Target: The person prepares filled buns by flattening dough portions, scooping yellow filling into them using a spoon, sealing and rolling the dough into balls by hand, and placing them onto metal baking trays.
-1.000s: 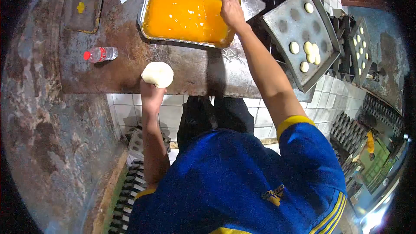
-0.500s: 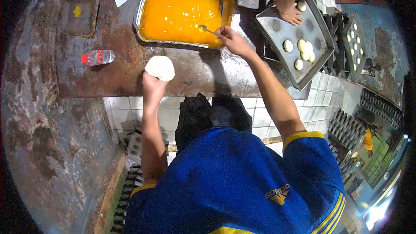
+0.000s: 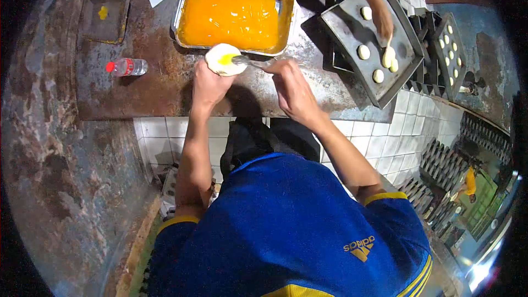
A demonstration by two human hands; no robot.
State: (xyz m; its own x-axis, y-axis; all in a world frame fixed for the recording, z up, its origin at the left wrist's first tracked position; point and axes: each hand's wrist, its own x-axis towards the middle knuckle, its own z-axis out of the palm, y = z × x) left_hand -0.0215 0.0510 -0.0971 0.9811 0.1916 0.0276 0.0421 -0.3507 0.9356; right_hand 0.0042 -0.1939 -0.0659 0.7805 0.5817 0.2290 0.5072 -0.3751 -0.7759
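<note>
My left hand (image 3: 210, 87) holds a flattened white round of dough (image 3: 217, 55) just in front of the pan. On the dough lies a dab of yellow filling (image 3: 227, 59). My right hand (image 3: 294, 85) is closed around the handle of a metal spoon (image 3: 254, 63), whose tip rests at the dough. Behind both hands stands a rectangular metal pan (image 3: 285, 33) filled with a smooth orange-yellow filling (image 3: 231, 16).
A co-worker's hand (image 3: 383, 22) handles dough balls (image 3: 389, 58) on a dark baking tray (image 3: 352, 27) at right. At left are a red-capped bottle (image 3: 129, 67) and a small stained tray (image 3: 118, 22). More dough balls fill a farther tray (image 3: 448, 49).
My right hand has brought the spoon from the pan to the dough, where yellow filling now shows. My left hand has moved up and right. The co-worker's hand has shifted among the dough balls.
</note>
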